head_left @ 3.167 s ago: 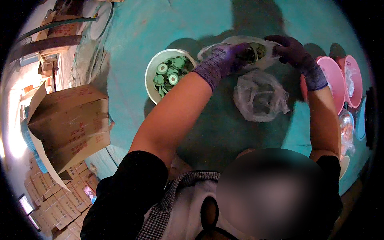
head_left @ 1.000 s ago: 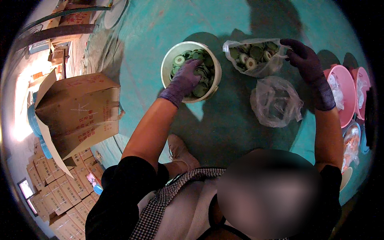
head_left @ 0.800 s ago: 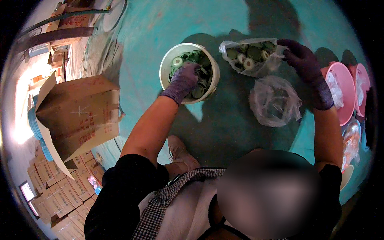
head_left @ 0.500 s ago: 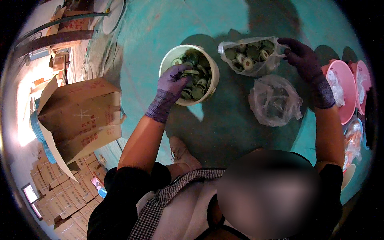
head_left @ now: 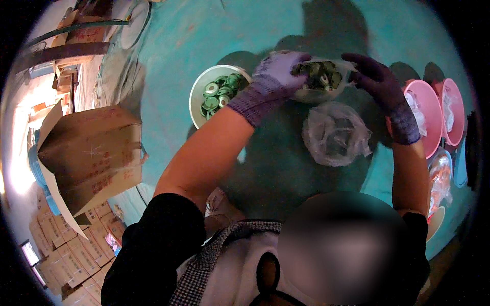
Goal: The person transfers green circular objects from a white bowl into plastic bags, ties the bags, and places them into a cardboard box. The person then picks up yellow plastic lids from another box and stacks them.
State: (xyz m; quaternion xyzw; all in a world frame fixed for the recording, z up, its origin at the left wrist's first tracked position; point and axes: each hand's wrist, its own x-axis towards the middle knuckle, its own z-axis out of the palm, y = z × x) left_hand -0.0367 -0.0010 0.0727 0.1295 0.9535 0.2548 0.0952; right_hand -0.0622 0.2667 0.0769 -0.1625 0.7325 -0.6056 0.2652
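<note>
— Purple knit gloves on both of mine. From the head view, my left hand (head_left: pixel 275 76) is up at the near-left rim of the clear plastic bag (head_left: pixel 321 76), fingers curled shut over its edge and over some of the green round pieces.

— And the other one?

— My right hand (head_left: pixel 375 81) is at the bag's right side, fingers bent and pinching the plastic there, so the bag is held between both hands with its mouth spread.

— What is in the bag?

— Small green and pale discs (head_left: pixel 319 74), piled loosely. I cannot tell what they are made of.

— Where does it sit?

— On the teal surface (head_left: pixel 173 56), just right of a white bowl (head_left: pixel 196 97) that holds more of the same green discs. My left forearm crosses the bowl's lower right rim.

— Anything nearer to you?

— A second clear bag (head_left: pixel 334 132), crumpled and knotted up, lies just below the held one, between my two forearms.

— And to the sides?

— Two pink bowls (head_left: pixel 426 117) stand at the right with clear plastic in them. At the left an open brown cardboard box (head_left: pixel 92 153) stands, with flattened cartons (head_left: pixel 56 255) stacked below it.
</note>
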